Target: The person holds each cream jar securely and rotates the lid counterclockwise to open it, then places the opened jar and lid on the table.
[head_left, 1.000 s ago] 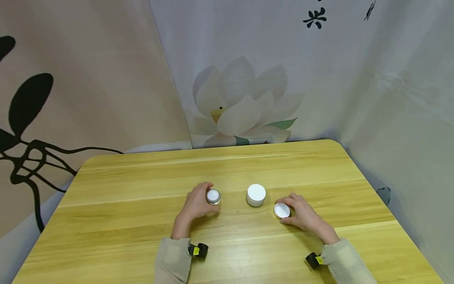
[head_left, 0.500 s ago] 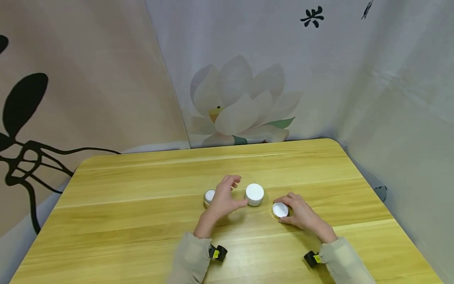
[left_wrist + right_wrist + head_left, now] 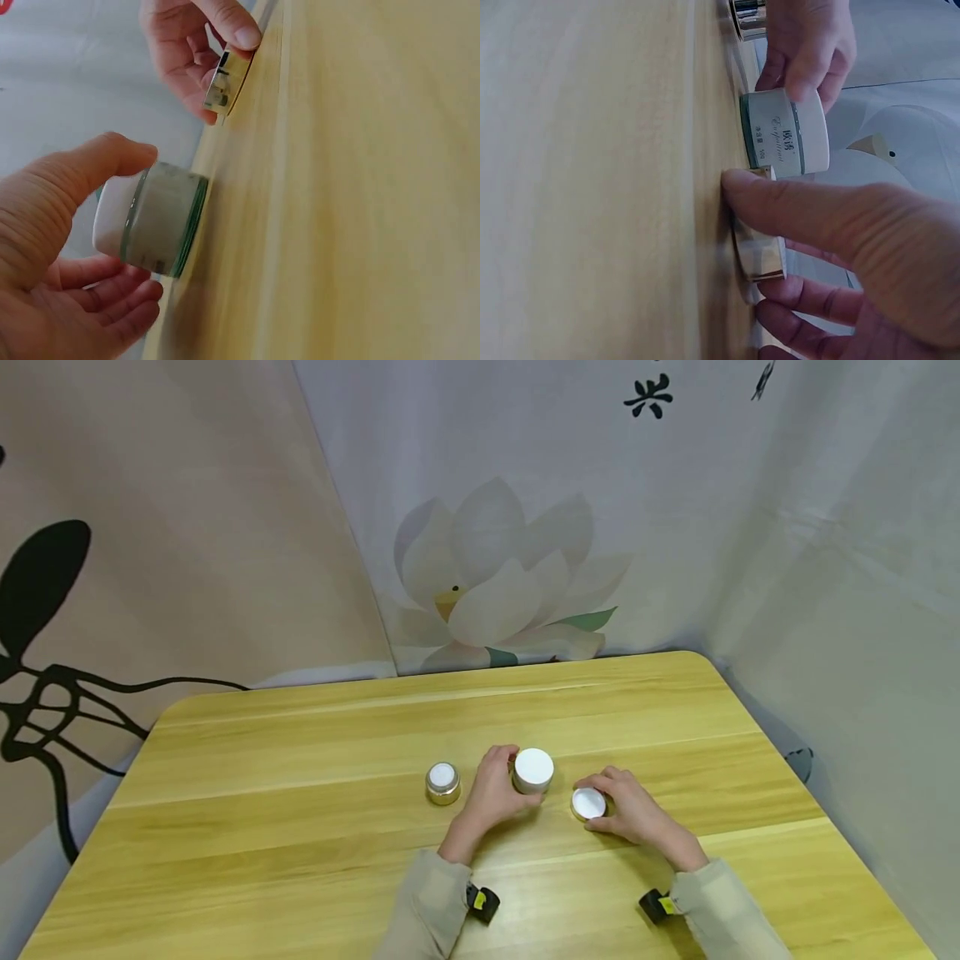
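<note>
A white cream jar (image 3: 534, 770) with a white lid and a green-edged base stands upright on the table. My left hand (image 3: 495, 787) holds its sides, thumb on the near side and fingers on the far side; printing shows on the jar in the right wrist view. To the right, my right hand (image 3: 632, 808) pinches a shallow gold lid (image 3: 588, 804), white inside facing up, resting on the table. In the right wrist view the thumb covers part of this lid (image 3: 759, 255). A small gold jar (image 3: 442, 783) with a silver neck and white top stands left of my left hand, untouched.
The wooden table (image 3: 300, 843) has rounded far corners. Behind it hangs a pale curtain (image 3: 675, 527) printed with a lotus flower and dark plant shapes. Black wrist cameras (image 3: 483, 903) sit at both cuffs.
My left hand has let go of the small gold jar and moved right to take hold of the white cream jar. The right hand keeps its pinch on the gold lid.
</note>
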`<state>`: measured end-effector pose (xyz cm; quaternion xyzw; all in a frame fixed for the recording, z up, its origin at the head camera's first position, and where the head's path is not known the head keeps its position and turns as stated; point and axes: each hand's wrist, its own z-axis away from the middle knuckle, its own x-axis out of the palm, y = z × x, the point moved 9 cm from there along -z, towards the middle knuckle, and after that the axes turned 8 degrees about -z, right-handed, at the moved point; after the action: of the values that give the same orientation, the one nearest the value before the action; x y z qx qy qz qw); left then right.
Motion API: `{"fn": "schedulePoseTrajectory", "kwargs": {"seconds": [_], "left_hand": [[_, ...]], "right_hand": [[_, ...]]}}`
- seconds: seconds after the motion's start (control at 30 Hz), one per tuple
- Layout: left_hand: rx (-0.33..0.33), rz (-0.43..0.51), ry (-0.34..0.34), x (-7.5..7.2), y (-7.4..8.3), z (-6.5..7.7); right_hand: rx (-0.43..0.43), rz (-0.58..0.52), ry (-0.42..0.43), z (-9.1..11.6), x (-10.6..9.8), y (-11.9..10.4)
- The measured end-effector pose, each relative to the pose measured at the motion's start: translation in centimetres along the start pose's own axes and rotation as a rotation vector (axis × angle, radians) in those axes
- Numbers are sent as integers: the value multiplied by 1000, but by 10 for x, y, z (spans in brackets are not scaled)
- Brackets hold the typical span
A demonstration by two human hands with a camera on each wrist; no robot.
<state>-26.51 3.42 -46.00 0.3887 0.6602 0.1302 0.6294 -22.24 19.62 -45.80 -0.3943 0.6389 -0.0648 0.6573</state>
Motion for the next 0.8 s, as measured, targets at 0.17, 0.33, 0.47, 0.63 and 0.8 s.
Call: {"fn": "schedulePoseTrajectory", "kwargs": {"seconds": [0.17,0.33,0.47,0.63,0.8], "left_hand": [[-47,2,-15,6,-6,-1],[-71,1,-32,9,-8,-3],[-59,-17,-26,9,-6,-5],[-65,-25,-23,10,-9,-7],[-58,-15,-24,11,-13,-7]], "right_hand": [[7,-1,-9,0,2,0],[13,-6,-13,0,1,0],[19,-11,-7,-1,0,0],[7,-8,-12,-1,0,-1],[-5,-7,-11,-1,1,-1]]}}
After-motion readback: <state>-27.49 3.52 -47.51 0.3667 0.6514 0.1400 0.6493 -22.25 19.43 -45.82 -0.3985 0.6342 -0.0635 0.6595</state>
